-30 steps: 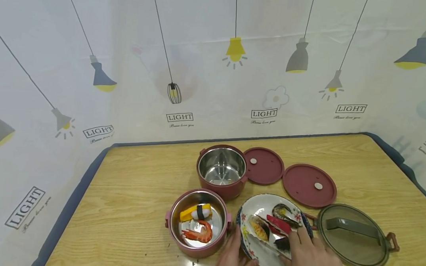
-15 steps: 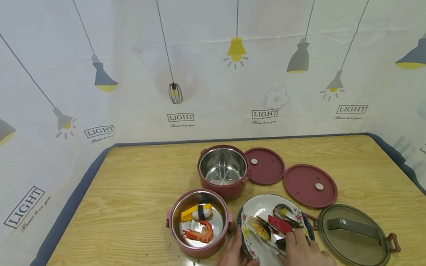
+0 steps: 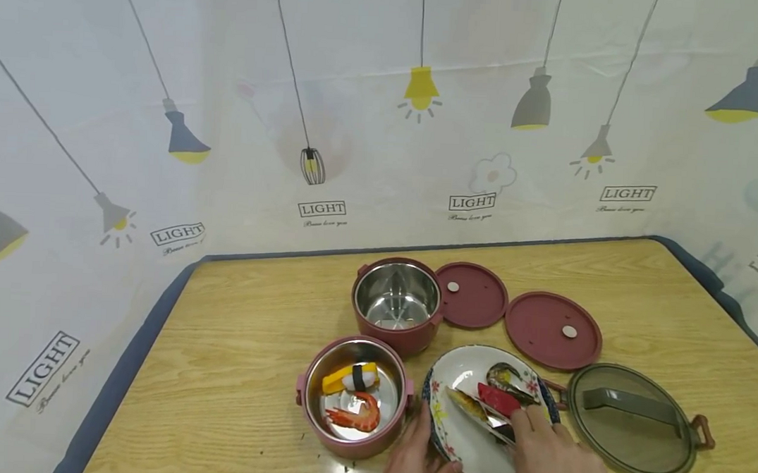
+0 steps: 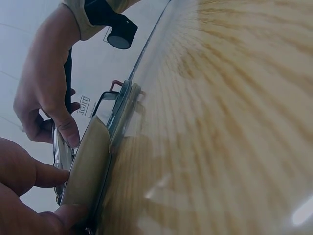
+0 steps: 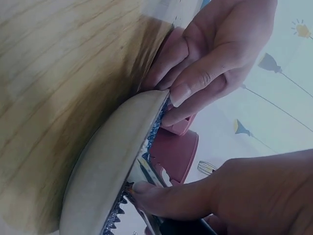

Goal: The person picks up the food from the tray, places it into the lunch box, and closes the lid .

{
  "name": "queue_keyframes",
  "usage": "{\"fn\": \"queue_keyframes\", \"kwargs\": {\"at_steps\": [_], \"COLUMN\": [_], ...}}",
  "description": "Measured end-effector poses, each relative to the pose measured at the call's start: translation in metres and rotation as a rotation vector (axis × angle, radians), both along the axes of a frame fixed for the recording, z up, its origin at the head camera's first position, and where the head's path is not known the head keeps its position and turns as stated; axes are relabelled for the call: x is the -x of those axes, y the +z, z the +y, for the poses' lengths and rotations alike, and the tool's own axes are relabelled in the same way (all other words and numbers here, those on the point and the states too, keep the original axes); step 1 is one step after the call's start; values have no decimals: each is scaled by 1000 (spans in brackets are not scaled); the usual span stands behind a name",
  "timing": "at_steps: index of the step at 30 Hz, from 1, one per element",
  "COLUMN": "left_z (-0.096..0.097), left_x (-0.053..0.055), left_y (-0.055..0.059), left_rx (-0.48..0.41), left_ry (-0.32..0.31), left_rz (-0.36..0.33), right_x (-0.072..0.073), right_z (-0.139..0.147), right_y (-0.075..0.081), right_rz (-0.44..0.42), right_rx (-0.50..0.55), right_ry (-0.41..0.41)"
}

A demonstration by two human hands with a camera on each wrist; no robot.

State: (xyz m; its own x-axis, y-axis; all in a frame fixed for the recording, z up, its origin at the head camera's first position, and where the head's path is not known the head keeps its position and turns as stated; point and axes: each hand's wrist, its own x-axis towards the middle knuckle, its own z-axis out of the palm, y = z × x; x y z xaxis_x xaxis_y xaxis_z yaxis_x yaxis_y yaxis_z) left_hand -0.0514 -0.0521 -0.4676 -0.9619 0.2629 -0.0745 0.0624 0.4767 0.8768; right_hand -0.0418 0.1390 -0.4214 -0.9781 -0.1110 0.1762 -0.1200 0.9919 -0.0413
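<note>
My left hand (image 3: 414,460) grips the near left rim of a white flower-patterned bowl (image 3: 480,460), thumb at the edge. In the right wrist view, the left fingers (image 5: 198,83) curl at the rim. My right hand (image 3: 550,448) holds metal tongs (image 5: 154,174) with a black handle, working inside the bowl. A half shell with yellow filling (image 3: 470,404) lies tilted along the tongs. Beside it are a red sushi piece (image 3: 497,399) and a dark oyster shell (image 3: 506,380). A black piece lies partly hidden by the right fingers.
Left of the bowl stands a pink pot (image 3: 352,447) with yellow-topped sushi (image 3: 350,378) and a shrimp (image 3: 358,413). A steel-lined maroon pot (image 3: 395,294) is behind it. Two maroon lids (image 3: 474,297) and a lidded pan (image 3: 631,424) stand right on the wooden table (image 3: 240,371).
The tongs have turned about the yellow-filled shell, which now stands more on its edge. My right hand has shifted slightly; the left stays at the bowl's rim.
</note>
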Motion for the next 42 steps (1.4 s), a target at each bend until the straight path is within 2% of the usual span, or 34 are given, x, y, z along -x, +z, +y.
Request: {"fn": "queue_keyframes", "kwargs": {"at_steps": [2, 5, 11, 13, 15, 22, 25, 28, 33, 38, 42], "left_z": [0, 0, 0, 0, -1, -1, -1, -1, -2, -5, -8], "left_x": [0, -1, 0, 0, 1, 2, 3, 3, 2, -2, -5], "left_y": [1, 2, 4, 5, 5, 2, 2, 3, 6, 8, 9], "left_rx": [-6, -17, -18, -20, -23, 36, 31, 23, -95, -229, -275], "left_ry": [2, 12, 22, 20, 19, 7, 12, 13, 21, 27, 19], "left_rz": [-4, -19, -52, -56, -58, 5, -6, -20, -79, -132, -160], "right_x": [0, 0, 2, 2, 2, 0, 0, 0, 2, 1, 0], "right_z": [1, 2, 6, 8, 9, 10, 9, 8, 8, 7, 6], "right_y": [0, 1, 5, 5, 3, 1, 2, 5, 8, 5, 5], "right_rz": [35, 44, -141, -180, -189, -171, -149, -178, -229, -208, -162], "right_rx": [-2, -1, 12, 17, 24, 42, 53, 65, 89, 108, 104], "right_ry": [11, 18, 4, 4, 5, 5, 7, -6, -26, -14, -8]}}
